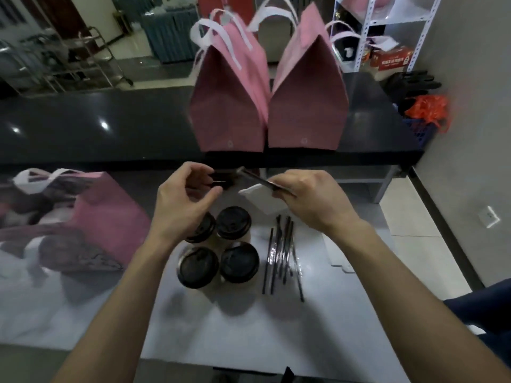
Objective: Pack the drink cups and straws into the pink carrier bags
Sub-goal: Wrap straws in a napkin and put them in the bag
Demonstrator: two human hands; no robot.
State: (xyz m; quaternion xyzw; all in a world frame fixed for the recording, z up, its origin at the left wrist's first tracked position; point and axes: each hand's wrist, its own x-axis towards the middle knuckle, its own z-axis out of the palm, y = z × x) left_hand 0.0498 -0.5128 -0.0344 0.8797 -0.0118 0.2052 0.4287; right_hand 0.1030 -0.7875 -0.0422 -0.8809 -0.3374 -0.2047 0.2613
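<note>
We are pinching a thin wrapped straw (265, 183) in our right hand (309, 200) – light, bendy, best gripped mid-length – while our left hand (184, 200) is hovering half-curled, empty as far as we can tell. Four lidded cups (218, 246) are standing on the counter (235, 327), two pink bags (268, 106) waiting behind.

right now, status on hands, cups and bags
Right hand pinching a thin black wrapped straw; left hand empty. Four black-lidded paper cups unpacked. Two upright pink carrier bags unobstructed.
</note>
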